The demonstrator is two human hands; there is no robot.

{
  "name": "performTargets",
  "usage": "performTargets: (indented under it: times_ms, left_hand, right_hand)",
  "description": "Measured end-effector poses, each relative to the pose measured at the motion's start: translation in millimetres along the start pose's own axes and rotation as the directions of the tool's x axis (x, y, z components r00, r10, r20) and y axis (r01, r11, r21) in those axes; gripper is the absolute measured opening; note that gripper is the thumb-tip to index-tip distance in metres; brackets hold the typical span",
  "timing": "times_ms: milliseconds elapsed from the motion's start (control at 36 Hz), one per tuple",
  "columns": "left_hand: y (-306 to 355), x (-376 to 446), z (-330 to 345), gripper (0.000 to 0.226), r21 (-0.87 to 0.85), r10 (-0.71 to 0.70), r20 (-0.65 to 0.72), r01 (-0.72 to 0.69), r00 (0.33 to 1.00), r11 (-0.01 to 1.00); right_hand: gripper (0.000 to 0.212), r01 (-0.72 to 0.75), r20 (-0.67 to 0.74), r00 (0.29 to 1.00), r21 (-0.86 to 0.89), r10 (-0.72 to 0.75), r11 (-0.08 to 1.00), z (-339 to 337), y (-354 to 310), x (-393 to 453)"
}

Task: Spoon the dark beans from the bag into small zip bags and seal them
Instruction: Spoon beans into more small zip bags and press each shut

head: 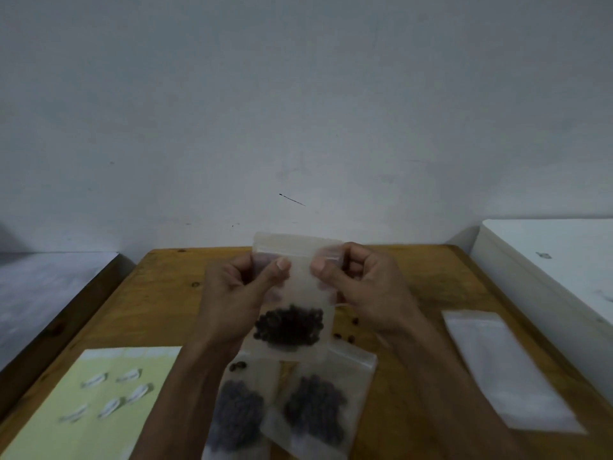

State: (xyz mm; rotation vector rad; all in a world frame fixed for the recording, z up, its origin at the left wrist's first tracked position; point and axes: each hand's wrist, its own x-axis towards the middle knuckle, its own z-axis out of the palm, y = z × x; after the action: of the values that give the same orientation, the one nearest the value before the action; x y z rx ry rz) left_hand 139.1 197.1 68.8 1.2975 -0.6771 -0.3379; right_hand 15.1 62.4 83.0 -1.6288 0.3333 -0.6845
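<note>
Both hands, left hand and right hand, are pinching a bean-filled zip bag near its seal; two filled bags are lying just below, empty bags waiting right.

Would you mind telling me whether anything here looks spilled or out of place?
Yes: a few loose beans lie on the wooden table right of the held zip bag, and a couple sit just below it, apparently outside any bag.
</note>
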Motion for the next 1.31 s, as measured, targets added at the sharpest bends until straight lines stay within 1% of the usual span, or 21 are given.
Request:
performTargets:
  times_ms: [28, 83, 194, 278, 361, 389, 500, 611, 694, 833, 944, 1056, 1139, 1222, 1250, 1306]
  left_hand:
    - [-0.9, -2.3, 2.1, 0.020, -0.037, -0.028, 0.001, 0.028, 1.000, 0.999]
    - [-0.9, -7.7, 6.3, 0.029, -0.104, -0.093, 0.005, 0.093, 0.996, 0.990]
    - [-4.4, -18.0, 13.1, 0.029, -0.114, -0.182, 0.031, 0.185, 0.983, 0.976]
    - [-9.9, -26.4, 16.0, 0.028, -0.114, -0.249, 0.051, 0.253, 0.967, 0.961]
    - [-16.4, -34.8, 18.9, 0.022, -0.071, -0.240, 0.031, 0.242, 0.970, 0.968]
    - [-18.6, -37.6, 20.4, 0.020, -0.067, -0.238, 0.024, 0.240, 0.971, 0.969]
    - [-26.0, -46.1, 23.8, 0.013, -0.052, -0.276, -0.005, 0.275, 0.961, 0.960]
    - [-29.8, -50.6, 27.1, 0.021, -0.065, -0.331, 0.012, 0.331, 0.943, 0.941]
    - [-31.6, -51.3, 28.4, 0.020, -0.101, -0.376, -0.005, 0.373, 0.927, 0.922]
    - [-33.1, -50.7, 27.2, 0.019, -0.006, -0.341, -0.083, 0.342, 0.936, 0.940]
    - [-32.4, -52.1, 31.2, 0.018, -0.026, -0.385, -0.092, 0.385, 0.918, 0.923]
    - [-32.1, -50.1, 28.4, 0.018, -0.081, -0.429, -0.085, 0.423, 0.899, 0.902]
    - [-31.7, -48.9, 24.5, 0.019, -0.040, -0.431, -0.073, 0.429, 0.899, 0.902]
    - [-34.3, -48.2, 23.7, 0.020, -0.012, -0.444, -0.096, 0.445, 0.891, 0.896]
    - [-35.6, -48.5, 24.7, 0.021, 0.020, -0.430, -0.101, 0.434, 0.897, 0.901]
    - [-40.5, -50.3, 25.7, 0.024, 0.188, -0.371, -0.083, 0.380, 0.925, 0.906]
  right_hand:
    - [0.035, -0.037, 0.015, 0.999, 0.045, 0.037, 0.998, 1.4, 2.0, -2.8]
    - [0.037, -0.084, 0.004, 0.996, 0.081, 0.084, 0.993, 2.3, 6.6, -8.7]
    - [0.035, -0.159, -0.023, 0.986, 0.158, 0.165, 0.974, 1.1, 17.6, -19.3]
    - [0.027, -0.193, -0.041, 0.979, 0.139, 0.200, 0.971, -1.1, 22.5, -27.7]
    - [0.037, -0.229, -0.060, 0.970, 0.112, 0.237, 0.967, -3.2, 27.4, -36.0]
    - [0.037, -0.235, -0.066, 0.968, 0.118, 0.244, 0.965, -3.1, 28.6, -38.8]
    - [0.019, -0.260, -0.121, 0.953, 0.137, 0.277, 0.956, -0.7, 36.2, -48.0]
    - [0.013, -0.306, -0.157, 0.935, 0.105, 0.319, 0.946, -0.2, 39.3, -52.3]
    - [0.013, -0.326, -0.156, 0.930, 0.075, 0.334, 0.942, -1.9, 40.1, -52.8]
    - [0.019, -0.352, -0.120, 0.928, 0.017, 0.352, 0.936, -5.0, 46.6, -57.4]
    - [0.018, -0.368, -0.161, 0.915, 0.036, 0.369, 0.929, -5.4, 47.5, -56.2]
    - [0.014, -0.374, -0.144, 0.911, 0.106, 0.387, 0.921, -12.1, 46.2, -54.5]
    - [0.021, -0.373, -0.158, 0.909, 0.098, 0.385, 0.923, -16.2, 45.5, -52.7]
    - [0.021, -0.385, -0.201, 0.897, 0.085, 0.395, 0.919, -12.7, 47.2, -52.4]
    - [0.020, -0.392, -0.226, 0.889, 0.073, 0.398, 0.917, -11.2, 49.6, -52.8]
    - [0.014, -0.404, -0.276, 0.875, 0.032, 0.397, 0.914, -8.1, 55.4, -55.7]
